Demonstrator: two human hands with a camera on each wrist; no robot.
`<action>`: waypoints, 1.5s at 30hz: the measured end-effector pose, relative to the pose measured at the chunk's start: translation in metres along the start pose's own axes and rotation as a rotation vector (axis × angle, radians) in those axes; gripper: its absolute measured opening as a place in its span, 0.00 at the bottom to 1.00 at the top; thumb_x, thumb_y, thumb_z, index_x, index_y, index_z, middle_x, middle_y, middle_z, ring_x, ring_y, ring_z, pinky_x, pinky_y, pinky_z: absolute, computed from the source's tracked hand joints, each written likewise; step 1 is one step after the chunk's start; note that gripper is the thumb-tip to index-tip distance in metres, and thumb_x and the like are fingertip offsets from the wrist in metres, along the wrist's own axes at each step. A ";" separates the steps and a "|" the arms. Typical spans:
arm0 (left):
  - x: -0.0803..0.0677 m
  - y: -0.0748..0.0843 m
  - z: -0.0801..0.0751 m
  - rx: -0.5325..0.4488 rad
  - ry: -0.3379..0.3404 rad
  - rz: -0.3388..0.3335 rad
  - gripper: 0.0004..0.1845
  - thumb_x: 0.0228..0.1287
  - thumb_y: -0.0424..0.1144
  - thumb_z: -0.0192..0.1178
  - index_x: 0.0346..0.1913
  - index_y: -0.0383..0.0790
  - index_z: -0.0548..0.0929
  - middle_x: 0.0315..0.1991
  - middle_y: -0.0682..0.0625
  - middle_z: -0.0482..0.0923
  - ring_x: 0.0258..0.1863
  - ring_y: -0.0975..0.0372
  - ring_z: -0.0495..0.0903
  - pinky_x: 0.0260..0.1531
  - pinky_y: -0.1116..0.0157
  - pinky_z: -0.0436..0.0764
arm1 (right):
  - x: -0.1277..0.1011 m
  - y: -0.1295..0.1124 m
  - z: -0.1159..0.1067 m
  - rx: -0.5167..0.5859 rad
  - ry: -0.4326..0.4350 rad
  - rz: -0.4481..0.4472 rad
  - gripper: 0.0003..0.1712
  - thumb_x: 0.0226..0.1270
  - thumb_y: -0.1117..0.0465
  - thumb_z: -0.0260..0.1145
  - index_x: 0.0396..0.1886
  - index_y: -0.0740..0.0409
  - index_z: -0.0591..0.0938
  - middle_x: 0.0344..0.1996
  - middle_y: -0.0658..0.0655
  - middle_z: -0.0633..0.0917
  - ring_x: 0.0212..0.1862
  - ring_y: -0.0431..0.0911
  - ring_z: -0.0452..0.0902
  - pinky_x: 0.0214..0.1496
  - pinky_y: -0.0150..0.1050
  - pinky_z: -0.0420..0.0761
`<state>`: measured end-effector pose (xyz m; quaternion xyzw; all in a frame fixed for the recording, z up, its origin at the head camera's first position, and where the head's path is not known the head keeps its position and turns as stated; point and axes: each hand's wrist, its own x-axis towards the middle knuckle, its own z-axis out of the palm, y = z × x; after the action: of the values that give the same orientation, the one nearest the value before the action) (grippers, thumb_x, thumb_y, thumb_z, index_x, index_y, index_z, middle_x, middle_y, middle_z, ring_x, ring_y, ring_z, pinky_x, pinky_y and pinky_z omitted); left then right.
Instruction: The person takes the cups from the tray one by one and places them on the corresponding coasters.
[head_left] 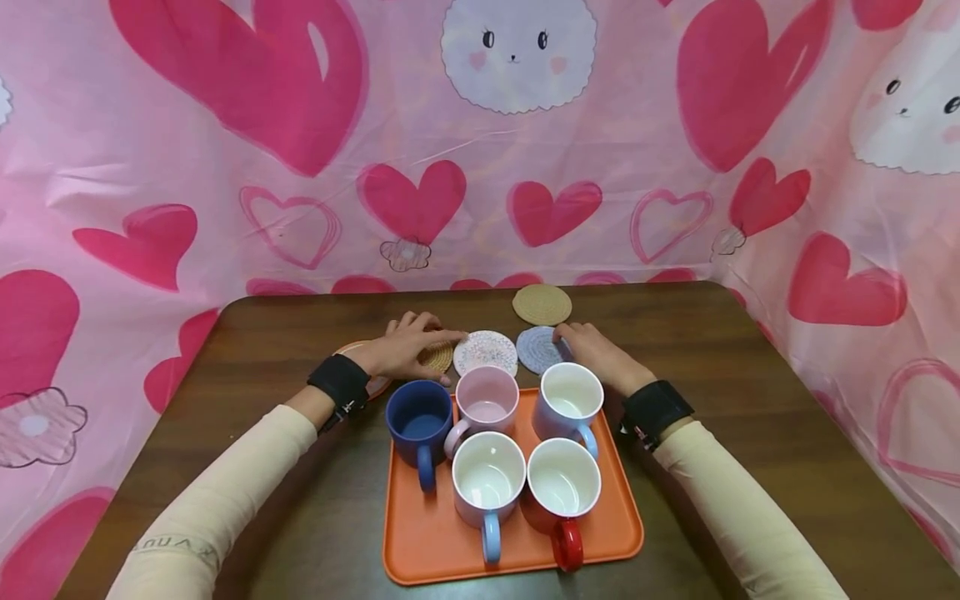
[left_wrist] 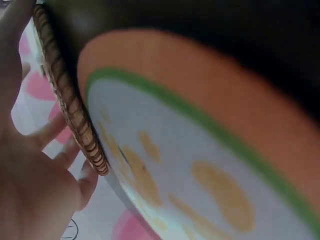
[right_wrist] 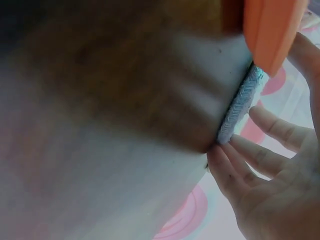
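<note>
My left hand point(head_left: 405, 347) spreads over a brown woven coaster point(head_left: 437, 357), its fingers lying along the edge. In the left wrist view this coaster point(left_wrist: 70, 100) lies flat beside a white round coaster with an orange and green rim point(left_wrist: 190, 150), largely covered by my wrist in the head view. A white speckled coaster point(head_left: 486, 352) sits just right of my left fingertips. With mostly straight fingers, my right hand point(head_left: 600, 354) touches the right edge of a blue-grey woven coaster point(head_left: 538, 350). The right wrist view shows the fingertips at that coaster's rim point(right_wrist: 240, 110).
An orange tray point(head_left: 442, 550) lies in front of the coasters. On it stand a dark blue mug point(head_left: 420, 421), a pink mug point(head_left: 487, 396), a red-handled mug point(head_left: 564, 483) and two light-blue-handled mugs point(head_left: 488, 475). A tan coaster point(head_left: 542, 305) lies farther back.
</note>
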<state>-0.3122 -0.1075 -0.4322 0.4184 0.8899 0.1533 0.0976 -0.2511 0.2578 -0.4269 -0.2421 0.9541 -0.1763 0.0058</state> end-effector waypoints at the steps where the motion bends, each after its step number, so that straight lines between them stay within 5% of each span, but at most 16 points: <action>1: 0.000 0.000 0.000 0.018 0.006 0.008 0.44 0.56 0.65 0.69 0.76 0.64 0.66 0.68 0.41 0.65 0.63 0.48 0.60 0.52 0.44 0.61 | 0.001 -0.001 0.000 -0.010 0.001 0.001 0.29 0.57 0.56 0.75 0.53 0.67 0.77 0.47 0.67 0.82 0.50 0.62 0.75 0.57 0.58 0.76; 7: 0.004 0.002 -0.004 0.101 0.009 -0.001 0.37 0.61 0.65 0.65 0.73 0.66 0.70 0.69 0.41 0.65 0.61 0.46 0.63 0.51 0.43 0.63 | 0.008 -0.009 -0.001 -0.060 -0.008 0.046 0.39 0.54 0.39 0.78 0.52 0.64 0.77 0.47 0.65 0.80 0.50 0.59 0.73 0.54 0.55 0.77; 14: 0.002 0.001 -0.008 0.082 0.003 -0.022 0.43 0.60 0.66 0.66 0.76 0.60 0.66 0.71 0.38 0.63 0.65 0.44 0.60 0.56 0.39 0.62 | 0.012 -0.007 -0.002 -0.051 -0.048 0.107 0.40 0.51 0.35 0.77 0.51 0.61 0.79 0.44 0.60 0.80 0.47 0.54 0.74 0.50 0.51 0.80; 21: -0.035 -0.005 -0.033 0.073 0.005 -0.227 0.58 0.50 0.71 0.70 0.80 0.47 0.59 0.74 0.33 0.56 0.70 0.38 0.54 0.62 0.34 0.59 | 0.021 0.007 -0.024 -0.013 0.017 0.108 0.37 0.57 0.37 0.76 0.47 0.66 0.80 0.39 0.63 0.81 0.42 0.53 0.75 0.44 0.49 0.78; 27: -0.070 -0.006 -0.041 0.074 -0.076 -0.306 0.65 0.46 0.71 0.72 0.80 0.39 0.55 0.71 0.28 0.58 0.66 0.32 0.62 0.59 0.35 0.70 | 0.047 0.022 -0.038 0.054 0.078 0.080 0.33 0.62 0.47 0.75 0.51 0.71 0.76 0.40 0.69 0.82 0.43 0.59 0.77 0.46 0.53 0.78; 31: -0.089 -0.005 -0.032 0.071 -0.070 -0.310 0.60 0.49 0.69 0.72 0.77 0.36 0.61 0.69 0.29 0.61 0.65 0.33 0.65 0.60 0.36 0.71 | 0.062 0.026 -0.033 0.080 0.047 0.086 0.41 0.64 0.48 0.73 0.65 0.71 0.69 0.50 0.73 0.80 0.51 0.63 0.77 0.54 0.58 0.77; 37: -0.102 -0.012 -0.022 0.087 -0.060 -0.331 0.45 0.62 0.61 0.67 0.73 0.36 0.69 0.70 0.28 0.62 0.66 0.30 0.63 0.63 0.35 0.67 | 0.077 0.024 -0.019 0.078 -0.045 0.148 0.53 0.65 0.44 0.70 0.78 0.66 0.55 0.58 0.76 0.75 0.64 0.70 0.67 0.69 0.67 0.61; 45: -0.101 -0.022 -0.027 0.053 -0.065 -0.334 0.40 0.62 0.52 0.67 0.73 0.37 0.69 0.73 0.28 0.59 0.70 0.30 0.59 0.68 0.34 0.59 | 0.090 0.021 -0.005 -0.033 -0.087 0.177 0.54 0.64 0.41 0.69 0.72 0.76 0.57 0.59 0.79 0.72 0.62 0.72 0.64 0.65 0.65 0.59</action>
<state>-0.2728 -0.2039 -0.4099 0.2718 0.9472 0.0978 0.1392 -0.3407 0.2348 -0.4221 -0.1646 0.9733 -0.1486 0.0588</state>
